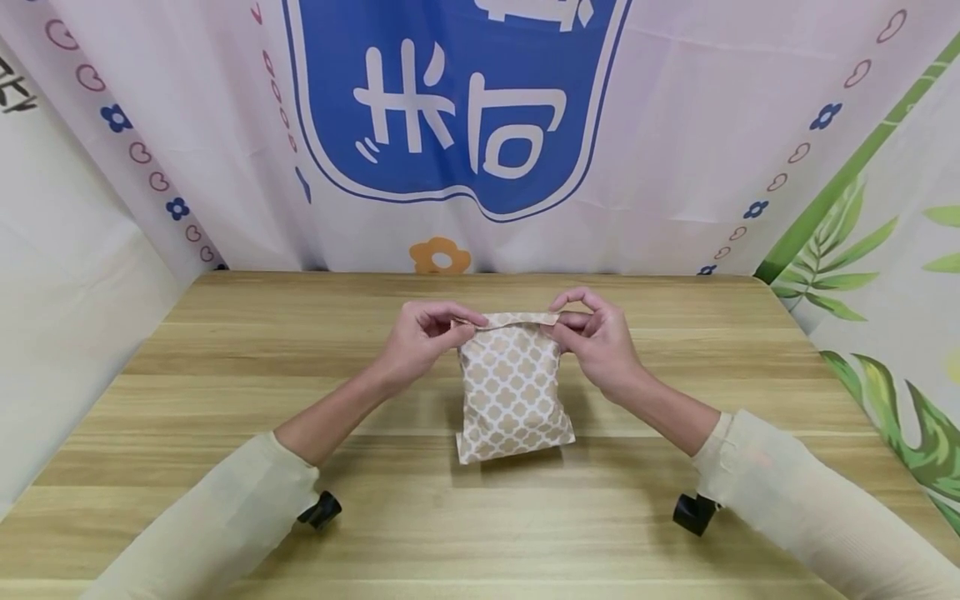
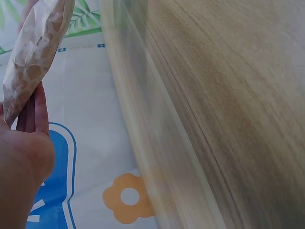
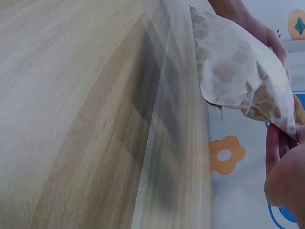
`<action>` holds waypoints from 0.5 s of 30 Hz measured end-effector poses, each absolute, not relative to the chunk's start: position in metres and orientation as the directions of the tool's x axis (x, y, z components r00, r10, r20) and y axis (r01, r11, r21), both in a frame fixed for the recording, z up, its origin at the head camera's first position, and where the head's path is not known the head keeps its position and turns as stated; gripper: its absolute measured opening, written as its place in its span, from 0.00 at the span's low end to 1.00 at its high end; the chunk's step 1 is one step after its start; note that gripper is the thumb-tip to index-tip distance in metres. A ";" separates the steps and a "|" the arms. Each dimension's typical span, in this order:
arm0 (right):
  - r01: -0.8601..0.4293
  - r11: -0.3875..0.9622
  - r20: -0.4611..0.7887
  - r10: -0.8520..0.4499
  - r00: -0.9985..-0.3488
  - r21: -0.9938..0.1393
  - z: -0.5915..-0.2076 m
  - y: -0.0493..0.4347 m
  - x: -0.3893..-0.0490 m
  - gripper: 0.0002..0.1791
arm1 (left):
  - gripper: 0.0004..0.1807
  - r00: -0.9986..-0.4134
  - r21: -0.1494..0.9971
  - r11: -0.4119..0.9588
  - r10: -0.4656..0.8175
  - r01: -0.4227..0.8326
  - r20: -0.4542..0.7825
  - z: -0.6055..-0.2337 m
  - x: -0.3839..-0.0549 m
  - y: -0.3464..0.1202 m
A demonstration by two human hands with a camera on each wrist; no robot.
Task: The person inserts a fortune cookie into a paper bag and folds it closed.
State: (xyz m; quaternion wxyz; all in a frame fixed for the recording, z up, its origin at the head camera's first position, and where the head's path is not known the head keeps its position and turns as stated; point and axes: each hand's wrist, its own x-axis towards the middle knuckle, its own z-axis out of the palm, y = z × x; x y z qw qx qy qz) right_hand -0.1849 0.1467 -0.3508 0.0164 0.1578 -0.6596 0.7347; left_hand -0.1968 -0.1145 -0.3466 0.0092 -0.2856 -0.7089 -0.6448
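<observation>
A beige paper bag [image 1: 512, 387] with a white lattice pattern is held up over the wooden table, its top edge folded into a narrow strip. At the upper left corner my left hand [image 1: 435, 333] pinches the fold between thumb and fingers. My right hand [image 1: 596, 337] pinches the opposite corner, its index finger arched above the fold. The left wrist view shows the bag [image 2: 35, 52] edge-on, bulging, with the left hand [image 2: 28, 143] at one end. Seen from the right wrist, the bag [image 3: 238, 62] looks puffed and creased, clear of the tabletop. Its contents are hidden.
The wooden table [image 1: 225, 400] stretches to a printed curtain [image 1: 675, 150] at the back, with a blue panel [image 1: 450, 108] and an orange flower [image 1: 440, 256]. Black devices stick out under both cuffs, one at the left [image 1: 321, 510] and one at the right [image 1: 694, 513].
</observation>
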 end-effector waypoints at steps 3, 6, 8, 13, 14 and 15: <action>-0.241 -0.114 0.258 -0.171 -0.951 -0.964 -0.350 0.146 -0.185 0.18 | 0.10 -0.826 0.899 0.010 0.400 0.438 0.398 -0.346 -0.197 -0.115; -0.249 -0.105 0.265 -0.177 -0.948 -0.963 -0.350 0.146 -0.185 0.16 | 0.12 -0.817 0.891 0.008 0.404 0.453 0.411 -0.347 -0.198 -0.116; -0.258 -0.106 0.274 -0.189 -0.943 -0.960 -0.349 0.147 -0.184 0.15 | 0.12 -0.811 0.885 0.005 0.403 0.466 0.425 -0.347 -0.198 -0.116; -0.302 -0.092 0.316 -0.239 -0.918 -0.949 -0.349 0.148 -0.184 0.07 | 0.10 -0.807 0.879 0.012 0.402 0.478 0.433 -0.346 -0.197 -0.116; -0.316 -0.075 0.325 -0.247 -0.913 -0.946 -0.350 0.148 -0.184 0.05 | 0.10 -0.808 0.879 0.018 0.401 0.477 0.431 -0.346 -0.197 -0.116; -0.330 -0.059 0.334 -0.254 -0.908 -0.942 -0.350 0.149 -0.184 0.03 | 0.09 -0.811 0.880 0.025 0.401 0.475 0.426 -0.346 -0.196 -0.116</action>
